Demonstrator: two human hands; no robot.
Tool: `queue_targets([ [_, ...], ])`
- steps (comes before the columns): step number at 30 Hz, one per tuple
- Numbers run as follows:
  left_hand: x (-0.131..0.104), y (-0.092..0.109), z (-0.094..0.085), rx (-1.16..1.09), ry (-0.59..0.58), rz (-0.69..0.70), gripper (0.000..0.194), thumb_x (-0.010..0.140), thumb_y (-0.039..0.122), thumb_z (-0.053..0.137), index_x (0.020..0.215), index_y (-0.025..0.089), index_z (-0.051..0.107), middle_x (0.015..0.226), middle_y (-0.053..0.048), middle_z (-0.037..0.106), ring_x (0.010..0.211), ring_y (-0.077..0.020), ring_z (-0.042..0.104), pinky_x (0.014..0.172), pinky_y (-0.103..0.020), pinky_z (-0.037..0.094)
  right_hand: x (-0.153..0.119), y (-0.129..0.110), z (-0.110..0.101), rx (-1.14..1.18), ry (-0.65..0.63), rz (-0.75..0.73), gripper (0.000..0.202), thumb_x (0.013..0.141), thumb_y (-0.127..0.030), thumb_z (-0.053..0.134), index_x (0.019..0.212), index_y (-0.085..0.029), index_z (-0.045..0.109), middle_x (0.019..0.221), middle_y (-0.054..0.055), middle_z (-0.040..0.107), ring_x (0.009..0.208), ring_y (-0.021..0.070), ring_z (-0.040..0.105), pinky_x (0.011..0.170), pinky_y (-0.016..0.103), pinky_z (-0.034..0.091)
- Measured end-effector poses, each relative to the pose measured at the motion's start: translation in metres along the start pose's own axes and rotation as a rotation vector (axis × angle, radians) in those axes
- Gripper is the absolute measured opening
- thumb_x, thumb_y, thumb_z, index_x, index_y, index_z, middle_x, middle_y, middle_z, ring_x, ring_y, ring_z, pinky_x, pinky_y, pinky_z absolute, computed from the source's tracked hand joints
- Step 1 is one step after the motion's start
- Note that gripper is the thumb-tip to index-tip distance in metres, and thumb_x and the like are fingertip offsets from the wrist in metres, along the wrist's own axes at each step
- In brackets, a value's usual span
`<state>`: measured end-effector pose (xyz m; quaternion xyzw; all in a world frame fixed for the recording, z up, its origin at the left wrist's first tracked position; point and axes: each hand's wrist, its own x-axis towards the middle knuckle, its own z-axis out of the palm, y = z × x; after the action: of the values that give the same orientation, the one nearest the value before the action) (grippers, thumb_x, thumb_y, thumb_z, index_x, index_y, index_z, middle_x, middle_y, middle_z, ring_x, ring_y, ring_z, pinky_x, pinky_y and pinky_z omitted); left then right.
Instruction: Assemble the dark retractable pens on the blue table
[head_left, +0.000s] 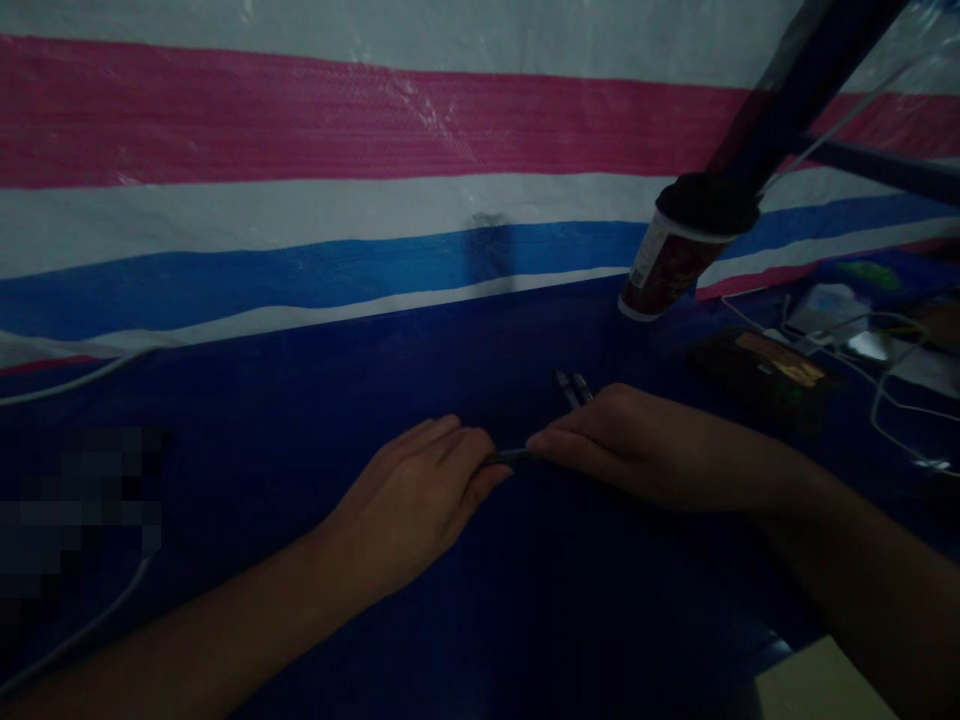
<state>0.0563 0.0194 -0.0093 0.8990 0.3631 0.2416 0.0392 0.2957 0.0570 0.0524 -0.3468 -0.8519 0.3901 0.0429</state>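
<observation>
Between my two hands stretches a slim dark grey pen (510, 455), and only its short middle part shows. My left hand (420, 485) pinches one end with the fingers and thumb pressed together. At the other end, my right hand (626, 440) grips it between thumb and fingers. The fingers cover both tips, so I cannot tell whether it has a cap. Just beyond my right hand lie two more dark pens (568, 389) side by side on the dark blue tabletop (337, 380), partly hidden by that hand.
A dark-lidded paper cup (671, 262) stands at the back right beside a dark post (795, 110). Further right are a dark pouch (772, 370) and tangled white cables (877, 385). A striped plastic sheet (337, 120) hangs behind. Pale paper (821, 685) lies at lower right.
</observation>
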Motion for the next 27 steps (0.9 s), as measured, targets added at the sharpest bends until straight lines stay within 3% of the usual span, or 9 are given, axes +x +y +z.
queue_targets([
  [4, -0.003, -0.005, -0.003, -0.079, -0.074, 0.103, 0.041, 0.111, 0.031, 0.033, 0.076, 0.021, 0.05, 0.062, 0.002, 0.055, 0.052, -0.0145, 0.05, 0.052, -0.029, 0.039, -0.004, -0.006, 0.005, -0.185, -0.034, -0.112, 0.044, 0.109, -0.038, 0.047, 0.074, -0.017, 0.062, 0.059, -0.005, 0.057, 0.049, 0.0075, 0.049, 0.054, 0.025, 0.029],
  [9, -0.005, -0.007, -0.006, -0.189, -0.195, 0.076, 0.04, 0.111, 0.031, 0.032, 0.077, 0.022, 0.05, 0.062, 0.002, 0.055, 0.053, -0.0148, 0.052, 0.053, -0.03, 0.038, -0.005, -0.003, 0.009, -0.377, -0.007, -0.206, 0.041, 0.109, -0.036, 0.048, 0.076, -0.016, 0.063, 0.059, -0.003, 0.058, 0.049, 0.0092, 0.051, 0.052, 0.027, 0.025],
  [13, -0.004, -0.007, -0.008, -0.245, -0.248, 0.051, 0.042, 0.112, 0.033, 0.032, 0.077, 0.021, 0.052, 0.063, 0.002, 0.056, 0.056, -0.015, 0.055, 0.055, -0.029, 0.04, -0.006, -0.006, 0.01, -0.429, -0.014, -0.182, 0.04, 0.109, -0.036, 0.048, 0.078, -0.017, 0.062, 0.061, -0.002, 0.061, 0.05, 0.0107, 0.054, 0.052, 0.027, 0.026],
  [17, -0.002, -0.005, -0.008, -0.172, -0.172, 0.069, 0.045, 0.113, 0.035, 0.031, 0.076, 0.021, 0.053, 0.06, 0.002, 0.056, 0.053, -0.0138, 0.054, 0.054, -0.029, 0.038, -0.007, -0.008, 0.01, -0.447, -0.004, -0.145, 0.038, 0.109, -0.037, 0.05, 0.079, -0.017, 0.063, 0.063, -0.002, 0.064, 0.052, 0.012, 0.058, 0.054, 0.028, 0.03],
  [22, 0.003, 0.004, -0.008, 0.205, 0.034, 0.117, 0.042, 0.111, 0.036, 0.042, 0.078, 0.019, 0.061, 0.066, -0.001, 0.063, 0.057, -0.016, 0.055, 0.06, -0.032, 0.037, -0.006, -0.004, 0.015, -0.513, 0.068, -0.161, 0.029, 0.106, -0.045, 0.056, 0.099, -0.017, 0.064, 0.087, 0.005, 0.073, 0.07, 0.0178, 0.068, 0.06, 0.028, 0.037],
  [24, 0.003, 0.007, -0.007, 0.197, 0.016, 0.108, 0.042, 0.111, 0.034, 0.042, 0.076, 0.02, 0.059, 0.064, -0.001, 0.062, 0.056, -0.0162, 0.054, 0.059, -0.033, 0.036, -0.004, -0.004, 0.018, -0.507, 0.029, -0.171, 0.033, 0.108, -0.046, 0.049, 0.098, -0.017, 0.062, 0.08, 0.003, 0.072, 0.063, 0.0163, 0.066, 0.056, 0.028, 0.033],
  [27, 0.001, 0.009, -0.009, -0.012, -0.141, 0.035, 0.044, 0.111, 0.033, 0.036, 0.074, 0.021, 0.056, 0.059, 0.001, 0.059, 0.051, -0.0153, 0.054, 0.056, -0.031, 0.037, -0.002, -0.006, 0.021, -0.559, -0.015, -0.156, 0.034, 0.11, -0.043, 0.047, 0.09, -0.018, 0.06, 0.066, 0.0, 0.067, 0.053, 0.0154, 0.06, 0.051, 0.028, 0.024],
])
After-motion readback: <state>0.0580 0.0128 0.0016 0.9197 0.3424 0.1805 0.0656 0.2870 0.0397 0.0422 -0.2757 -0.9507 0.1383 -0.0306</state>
